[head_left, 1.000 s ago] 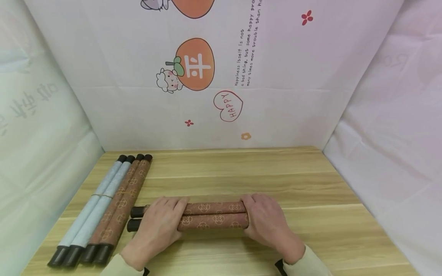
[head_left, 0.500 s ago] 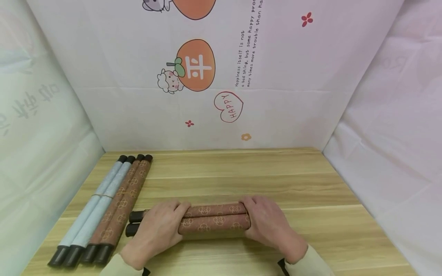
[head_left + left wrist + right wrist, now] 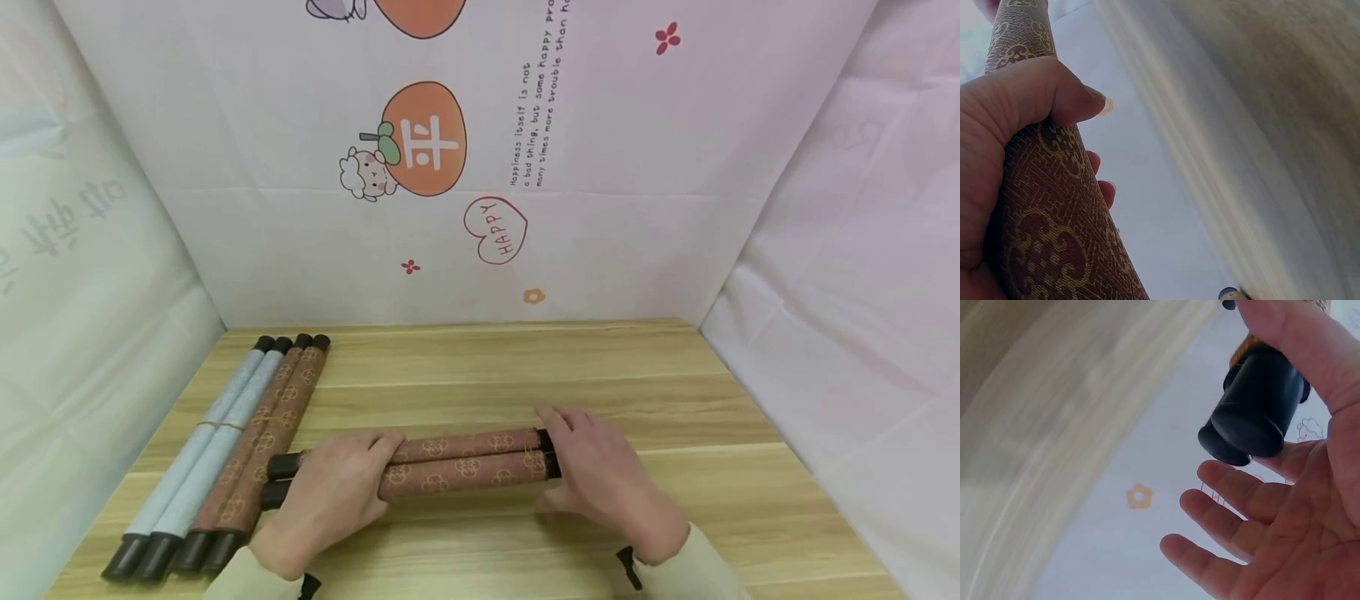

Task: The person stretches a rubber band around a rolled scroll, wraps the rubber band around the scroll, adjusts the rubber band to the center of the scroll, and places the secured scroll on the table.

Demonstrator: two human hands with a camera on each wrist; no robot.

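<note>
A pair of brown patterned scrolls (image 3: 465,473) with black end knobs lies crosswise in front of me in the head view. My left hand (image 3: 336,479) grips both near their left end; in the left wrist view its thumb (image 3: 1063,94) wraps over the brocade (image 3: 1047,244). At the other end, my right hand (image 3: 600,467) is loosened around the black knobs (image 3: 1254,406). Its fingers (image 3: 1229,519) spread apart in the right wrist view, with the thumb above the knobs. A thin band crosses the scrolls near the right end.
Left on the wooden table (image 3: 675,400) lie two pale blue scrolls (image 3: 217,433) and two more brown scrolls (image 3: 262,446), side by side, with thin bands around them. Printed white cloth walls (image 3: 600,233) enclose the back and sides.
My right hand has loosened and slid rightward off the brown scrolls' right end, uncovering black knobs. The held pair has shifted slightly left, and its right end has tilted up in the head view.
</note>
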